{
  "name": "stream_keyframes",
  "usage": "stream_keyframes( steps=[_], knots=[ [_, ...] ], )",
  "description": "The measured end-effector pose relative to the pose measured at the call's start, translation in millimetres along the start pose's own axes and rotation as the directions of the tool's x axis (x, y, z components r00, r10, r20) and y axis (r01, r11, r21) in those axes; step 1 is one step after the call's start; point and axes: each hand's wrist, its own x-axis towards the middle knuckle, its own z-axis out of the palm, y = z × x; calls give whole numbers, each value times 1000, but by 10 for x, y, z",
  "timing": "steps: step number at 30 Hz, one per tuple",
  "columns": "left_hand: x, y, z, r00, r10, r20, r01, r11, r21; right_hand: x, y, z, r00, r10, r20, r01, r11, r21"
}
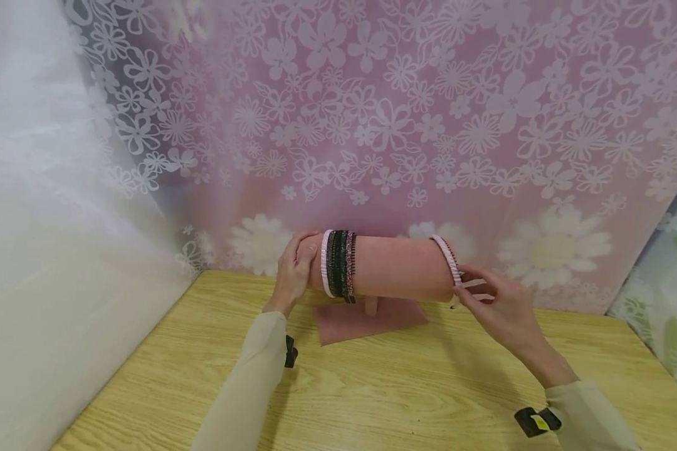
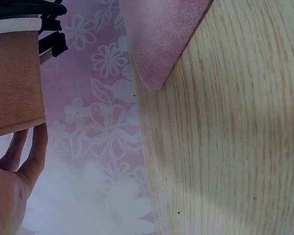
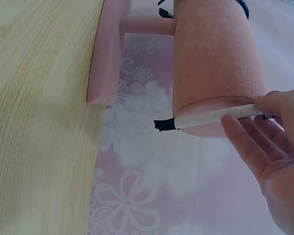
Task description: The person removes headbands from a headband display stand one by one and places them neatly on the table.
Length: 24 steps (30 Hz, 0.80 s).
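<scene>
- While my left hand [image 1: 296,266] holds the left end of a pink fabric roll [image 1: 397,266], its thumb lies along the front and its other fingers reach round the end; in the left wrist view they stand a little apart, their tips against the roll's edge.
- With my right hand [image 1: 504,304] I pinch a pale pink ribbed headband [image 1: 449,258] between thumb and forefinger, my remaining fingers loosely bent beside them.
- That headband sits at the roll's right end, across its rim; the right wrist view shows its black tip jutting out past the roll.
- Near my left hand, another pale pink headband [image 1: 325,263] goes over the roll, and touching it on the right are dark headbands [image 1: 338,266], then a glittery pink-and-black one [image 1: 350,263] with small comb-like teeth showing along its side.
- Between these and the headband I pinch, a wide stretch of the roll is bare.
- Under the roll, a short pink post [image 1: 371,305] rises from a flat pink base [image 1: 367,326], which rests on the wood-grained desk [image 1: 372,394].
- Behind it all I see a pink curtain [image 1: 389,125] patterned with white flowers; to my left hangs a white sheet [image 1: 45,219].
</scene>
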Motion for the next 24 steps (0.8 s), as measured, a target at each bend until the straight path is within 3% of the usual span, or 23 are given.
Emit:
stream_keyframes(
  steps=[8, 17, 24],
  knots=[
    [11, 14, 8, 1000, 4, -4, -4, 1000, -5, 8, 76, -92, 999, 19, -48, -22, 998, -59],
    [8, 14, 30, 1000, 2, -6, -2, 1000, -8, -145, 139, -247, 998, 12, -55, -16, 997, -77],
    [2, -13, 5, 1000, 3, -9, -3, 1000, -9, -312, 185, -367, 996, 86, -28, -89, 988, -128]
  ],
)
